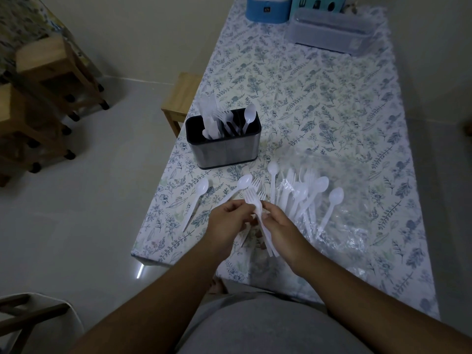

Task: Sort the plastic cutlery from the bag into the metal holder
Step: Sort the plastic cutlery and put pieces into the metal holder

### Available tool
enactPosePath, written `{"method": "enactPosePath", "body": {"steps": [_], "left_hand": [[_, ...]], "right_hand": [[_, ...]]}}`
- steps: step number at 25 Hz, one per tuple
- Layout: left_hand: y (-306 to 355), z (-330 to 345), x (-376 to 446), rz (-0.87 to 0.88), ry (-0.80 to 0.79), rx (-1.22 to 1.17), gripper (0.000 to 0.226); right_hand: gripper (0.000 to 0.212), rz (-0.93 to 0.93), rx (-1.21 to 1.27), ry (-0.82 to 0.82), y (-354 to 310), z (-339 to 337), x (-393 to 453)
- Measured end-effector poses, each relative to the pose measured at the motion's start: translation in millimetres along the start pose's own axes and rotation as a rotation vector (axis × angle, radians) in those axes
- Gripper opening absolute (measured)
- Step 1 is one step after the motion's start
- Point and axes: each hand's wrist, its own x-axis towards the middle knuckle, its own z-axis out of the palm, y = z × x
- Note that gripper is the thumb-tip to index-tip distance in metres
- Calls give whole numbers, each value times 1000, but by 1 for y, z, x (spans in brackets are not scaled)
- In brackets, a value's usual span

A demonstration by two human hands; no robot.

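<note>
Forks (258,208) sit bunched between both hands, tines pointing away toward the holder (224,141), handles running back toward the body. The left hand (227,221) has its fingers curled in against the bundle from the left, and the right hand (277,221) pinches it from the right, so both are closed on the same few forks; how many is hard to tell.

The holder stands beyond the hands and a little to the left, near the table's (332,93) left edge. It already carries knives in its left section, forks in the middle and a spoon (249,118) on the right. The left hand is the nearer one to it.

The bundle's long axis already points roughly at the holder, so my guess is the move needs a forward carry, then a tip upright to drop handles-down into the middle section.

More spoons and forks lie fanned on the bag (344,200), just right of the hands; two spoons lie loose to the left
</note>
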Motion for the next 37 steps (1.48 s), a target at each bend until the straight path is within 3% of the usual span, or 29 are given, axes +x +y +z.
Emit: {"method": "enactPosePath", "body": {"steps": [2, 5, 9, 11, 14, 20, 24, 27, 29, 37], "left_hand": [[2, -9, 7, 13, -84, 69, 14], [2, -21, 15, -12, -244, 54, 5], [1, -27, 16, -10, -362, 146, 20], [1, -22, 16, 34, -250, 285, 19], [-8, -12, 18, 246, 75, 674, 10], [-30, 3, 24, 398, 46, 1195, 22], [-30, -4, 23, 372, 57, 1030, 27], [-29, -4, 14, 161, -73, 489, 25], [-31, -1, 6, 93, -167, 251, 27], [-37, 1, 8, 363, -47, 485, 24]], "right_hand": [[31, 122, 180, -34, -2, -4, 1], [31, 240, 397, -208, -6, -7, -5], [22, 208, 340, -278, -7, -11, -7], [20, 190, 232, -200, 0, -13, -2], [20, 164, 168, 11, 10, -17, 7], [13, 153, 223, 186, 14, -22, 13], [14, 162, 218, 175, 20, -25, 14], [17, 159, 203, 160, 22, -26, 17], [17, 143, 227, 113, 22, -25, 18], [18, 98, 178, 64, 22, -19, 22]]}}
